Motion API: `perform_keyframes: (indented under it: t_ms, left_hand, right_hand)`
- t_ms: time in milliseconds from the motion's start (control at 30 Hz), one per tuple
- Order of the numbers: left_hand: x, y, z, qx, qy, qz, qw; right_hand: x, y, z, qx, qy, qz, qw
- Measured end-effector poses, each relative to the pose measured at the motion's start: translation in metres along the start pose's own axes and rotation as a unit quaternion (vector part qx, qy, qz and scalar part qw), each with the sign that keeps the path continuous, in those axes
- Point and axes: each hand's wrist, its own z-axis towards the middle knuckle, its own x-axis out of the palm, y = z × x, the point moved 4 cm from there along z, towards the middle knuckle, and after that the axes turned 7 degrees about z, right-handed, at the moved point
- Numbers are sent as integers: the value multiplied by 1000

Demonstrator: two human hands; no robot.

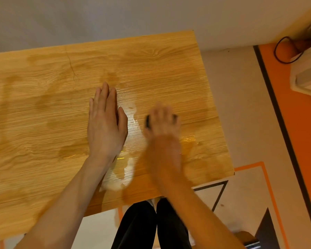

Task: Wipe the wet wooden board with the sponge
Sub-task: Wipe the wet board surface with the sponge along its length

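The wooden board fills most of the view, light oak grain with dark damp patches. A shiny streak of water runs between my hands down toward the near edge. My left hand lies flat on the board, palm down, fingers together. Right of it, my right hand is blurred and presses a dark sponge onto the board; only the sponge's edges show beside my fingers.
The board's right edge drops to a pale floor with orange and black stripes. A white appliance with a black cable sits at the far right. My dark-trousered legs stand below the near edge.
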Motion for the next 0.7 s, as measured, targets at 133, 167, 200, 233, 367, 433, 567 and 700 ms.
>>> perform_keyframes:
  t_ms: [133,167,200,233,367,433,567,700]
  left_hand:
    - [0,0,-1,-1,3,8,1000]
    - [1,0,-1,-4,5,9,1000]
    - [1,0,-1,-6,8,6,1000]
    - [1,1,0,-8,12,-1,1000]
    - [-8,-2,-11,18,40,-3,999]
    - [-13,-8,-34,37,50,5,998]
    - [-14,-12,-81,18,49,-6,999]
    - [-6,-11,-91,8,42,-4,999]
  right_hand:
    - [3,-15,-8,-112,4,46,993]
    - [-6,-43,-12,-86,0,69,994]
    - [-16,-72,-17,-34,-10,107,994]
    - [-23,-99,-21,22,-34,150,988]
    - [-24,-116,-19,150,-111,158,970]
    - [-14,-79,-17,117,-102,108,982]
    - [11,-2,-42,-94,-16,91,991]
    - [-11,-73,-38,-92,17,46,995]
